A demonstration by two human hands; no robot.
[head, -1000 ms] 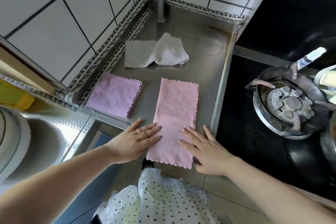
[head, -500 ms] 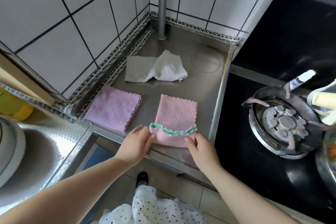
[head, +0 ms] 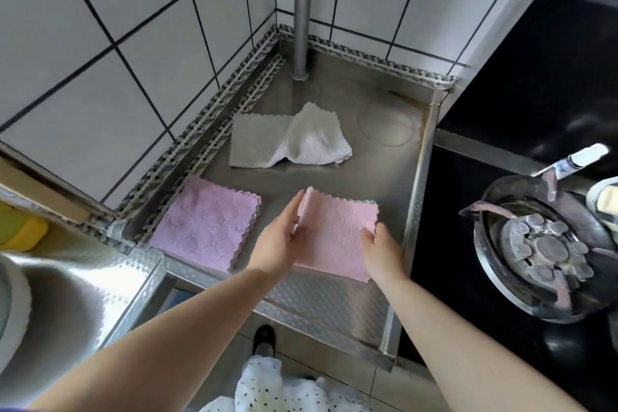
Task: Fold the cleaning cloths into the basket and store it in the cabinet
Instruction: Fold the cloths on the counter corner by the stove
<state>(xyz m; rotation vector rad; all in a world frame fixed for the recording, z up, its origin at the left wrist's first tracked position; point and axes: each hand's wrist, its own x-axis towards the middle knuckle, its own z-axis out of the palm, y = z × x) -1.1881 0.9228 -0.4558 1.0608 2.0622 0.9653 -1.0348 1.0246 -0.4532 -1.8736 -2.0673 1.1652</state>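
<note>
Grip: we have both hands on the pink cloth (head: 336, 237). Our left hand (head: 279, 244) takes its left edge, fingers reaching along that edge toward the far corner, which stands slightly raised; whether the thumb closes under the fabric we cannot tell. Our right hand (head: 381, 252) pinches the right edge, fingertips curled onto the fabric.

Item 1: pink cloth, folded to a rough square, scalloped edges, a sliver of green trim at its far right corner. It lies on the steel counter (head: 321, 304), at 6 o'clock from the counter's middle, near the front lip.

Item 2: lilac cloth (head: 207, 224), folded square, several layers showing at its right edge. Flat on the counter at 9 o'clock from the pink cloth, just beside our left hand, not touching the pink one.

Item 3: white cloth (head: 287, 137), unfolded and rumpled, one part turned over on itself. At 12 o'clock from the pink cloth, well apart from it.

Item 4: metal pipe (head: 302, 10), upright in the tiled corner, at 12 o'clock from the white cloth.

Item 5: gas burner (head: 541, 247) set in the black hob, at 3 o'clock from the pink cloth.

Item 6: steel sink (head: 60, 321), at 8 o'clock, with a yellow sponge (head: 23, 229) on the ledge beyond it.
</note>
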